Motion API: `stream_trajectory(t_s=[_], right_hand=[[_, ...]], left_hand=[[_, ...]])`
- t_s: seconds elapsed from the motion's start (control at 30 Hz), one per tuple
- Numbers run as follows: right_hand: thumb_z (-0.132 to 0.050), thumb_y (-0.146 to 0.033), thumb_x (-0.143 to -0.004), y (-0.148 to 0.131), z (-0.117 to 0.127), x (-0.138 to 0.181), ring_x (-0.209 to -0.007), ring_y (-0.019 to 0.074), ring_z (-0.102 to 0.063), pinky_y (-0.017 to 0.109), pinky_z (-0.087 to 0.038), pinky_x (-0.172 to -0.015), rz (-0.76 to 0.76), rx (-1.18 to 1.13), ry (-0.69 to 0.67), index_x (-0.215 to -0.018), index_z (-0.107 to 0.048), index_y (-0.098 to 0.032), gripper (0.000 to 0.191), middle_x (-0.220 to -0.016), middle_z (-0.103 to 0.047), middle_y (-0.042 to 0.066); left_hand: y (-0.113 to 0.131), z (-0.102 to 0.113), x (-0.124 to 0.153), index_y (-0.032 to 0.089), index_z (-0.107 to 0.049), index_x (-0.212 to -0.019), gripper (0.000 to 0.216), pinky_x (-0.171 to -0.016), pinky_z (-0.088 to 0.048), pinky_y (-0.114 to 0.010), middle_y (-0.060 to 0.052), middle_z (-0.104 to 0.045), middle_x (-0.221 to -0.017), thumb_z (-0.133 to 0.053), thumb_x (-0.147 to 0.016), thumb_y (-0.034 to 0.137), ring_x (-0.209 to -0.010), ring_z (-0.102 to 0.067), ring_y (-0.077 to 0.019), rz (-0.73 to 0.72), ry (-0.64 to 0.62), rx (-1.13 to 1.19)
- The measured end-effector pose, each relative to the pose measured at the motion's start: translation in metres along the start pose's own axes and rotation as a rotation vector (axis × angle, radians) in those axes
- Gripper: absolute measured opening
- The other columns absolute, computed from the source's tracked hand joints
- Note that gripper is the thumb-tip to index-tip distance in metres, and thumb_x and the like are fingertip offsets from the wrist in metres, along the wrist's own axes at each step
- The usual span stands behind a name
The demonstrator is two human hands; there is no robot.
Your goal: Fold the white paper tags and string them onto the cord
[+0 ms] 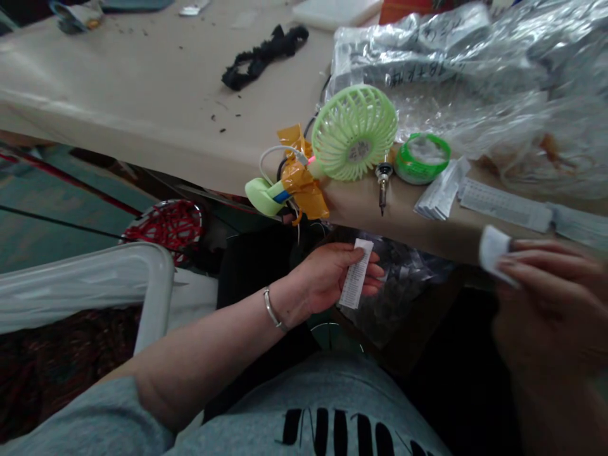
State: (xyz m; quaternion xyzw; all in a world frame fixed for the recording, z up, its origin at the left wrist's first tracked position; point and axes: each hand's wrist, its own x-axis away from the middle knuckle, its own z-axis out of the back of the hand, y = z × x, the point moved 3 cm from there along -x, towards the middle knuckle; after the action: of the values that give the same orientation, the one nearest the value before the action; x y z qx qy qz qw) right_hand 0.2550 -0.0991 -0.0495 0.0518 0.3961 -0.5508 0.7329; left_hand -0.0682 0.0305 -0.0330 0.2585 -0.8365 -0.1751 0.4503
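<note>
My left hand, a bracelet on its wrist, is closed on a white printed label, thumb on top and fingers beneath, just below the table edge. To the right, my right hand is blurred and pinches another white label, which is curled. On the table edge between them lie a fanned stack of labels and a flat strip of printed labels. Near these sits a round green tub with whitish contents. A pointed metal tip sticks out over the edge beside it.
A light-green fan is fixed to the table edge with orange tape. Clear plastic bags cover the table's right side. A black fuzzy band lies farther back. At lower left stands a white bin holding dark reddish material.
</note>
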Motion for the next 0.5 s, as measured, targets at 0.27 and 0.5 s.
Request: stream_trajectory(t_s=[0.27, 0.5], right_hand=[[-0.062, -0.011, -0.084, -0.151, -0.126, -0.083, -0.101, 0.0171, -0.06, 0.044, -0.047, -0.098, 0.359, -0.327, -0.135, -0.09, -0.07, -0.026, 0.018, -0.087, -0.069, -0.001], [-0.058, -0.009, -0.087, -0.151, -0.116, -0.054, -0.106, 0.0173, -0.06, 0.042, -0.043, -0.104, 0.373, -0.348, -0.201, -0.093, -0.071, -0.021, 0.019, -0.091, -0.071, 0.002]], left_hand=[[-0.02, -0.013, 0.01, 0.01, -0.059, -0.071, 0.011, -0.052, -0.037, -0.018, 0.001, -0.056, -0.061, -0.059, -0.082, 0.011, -0.051, -0.051, -0.0063, -0.053, -0.021, 0.153], [-0.039, -0.004, 0.022, 0.01, -0.06, -0.07, 0.015, -0.052, -0.035, -0.021, 0.0, -0.055, -0.062, -0.07, -0.073, 0.021, -0.052, -0.05, -0.0075, -0.014, -0.037, 0.181]])
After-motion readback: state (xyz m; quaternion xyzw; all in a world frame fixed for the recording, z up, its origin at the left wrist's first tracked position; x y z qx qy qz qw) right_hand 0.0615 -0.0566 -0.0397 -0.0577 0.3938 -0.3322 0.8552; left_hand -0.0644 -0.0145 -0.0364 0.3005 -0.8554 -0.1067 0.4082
